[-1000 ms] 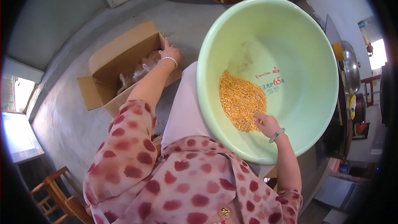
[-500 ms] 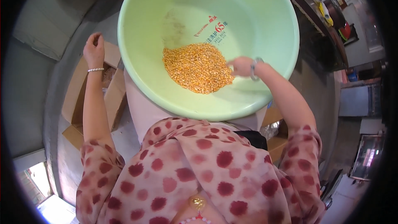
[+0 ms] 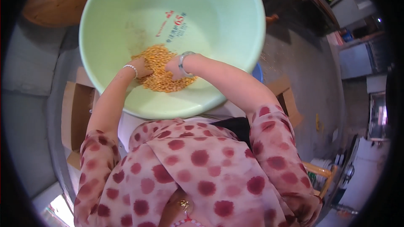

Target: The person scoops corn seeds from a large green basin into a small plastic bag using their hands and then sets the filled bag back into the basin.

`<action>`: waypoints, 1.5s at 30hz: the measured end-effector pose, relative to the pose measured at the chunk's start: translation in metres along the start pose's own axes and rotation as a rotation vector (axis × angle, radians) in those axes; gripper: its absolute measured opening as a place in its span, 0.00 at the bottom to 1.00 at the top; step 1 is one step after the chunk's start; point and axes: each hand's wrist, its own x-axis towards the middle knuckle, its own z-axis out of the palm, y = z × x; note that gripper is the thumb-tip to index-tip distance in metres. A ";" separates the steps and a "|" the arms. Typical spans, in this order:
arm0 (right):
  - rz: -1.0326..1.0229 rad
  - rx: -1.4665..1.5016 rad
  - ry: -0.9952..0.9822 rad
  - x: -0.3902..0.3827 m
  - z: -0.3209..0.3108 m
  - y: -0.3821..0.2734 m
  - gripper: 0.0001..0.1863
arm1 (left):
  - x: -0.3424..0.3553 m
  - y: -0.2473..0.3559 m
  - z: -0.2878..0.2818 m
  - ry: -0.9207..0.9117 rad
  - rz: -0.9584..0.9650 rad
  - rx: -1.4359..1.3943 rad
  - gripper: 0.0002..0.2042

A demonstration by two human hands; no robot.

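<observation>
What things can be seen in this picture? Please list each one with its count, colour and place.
basin: one, pale green, large and round, upper middle, in front of the person.
yellow grains: one heap, yellow-orange, at the basin's bottom.
cardboard box: one, brown, open, on the floor at the left.
wooden table: one, brown, round, upper left.
cardboard flaps: brown, on the floor at the right.
blouse: one, pink with dark red dots, lower middle.
left hand: one, pale bead bracelet, in the grains.
right hand: one, grey bangle, in the grains.
</observation>
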 end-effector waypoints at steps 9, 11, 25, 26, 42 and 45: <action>-0.247 0.373 0.949 -0.149 0.013 -0.004 0.13 | 0.011 0.056 0.021 0.059 0.209 -0.005 0.31; -0.281 0.547 1.185 -0.191 0.039 0.019 0.12 | 0.004 0.068 0.016 0.027 0.230 -0.005 0.28; 1.411 0.847 0.801 -0.271 0.399 0.189 0.36 | -0.034 0.056 0.030 0.249 0.257 -0.280 0.17; 1.422 0.913 0.775 -0.262 0.421 0.184 0.45 | -0.032 0.054 0.030 0.253 0.267 -0.265 0.17; 1.360 1.577 1.138 -0.309 0.381 0.159 0.07 | -0.035 0.034 0.037 0.305 0.298 -0.289 0.17; 1.217 1.729 1.233 -0.319 0.372 0.139 0.06 | -0.035 0.034 0.035 0.303 0.315 -0.332 0.17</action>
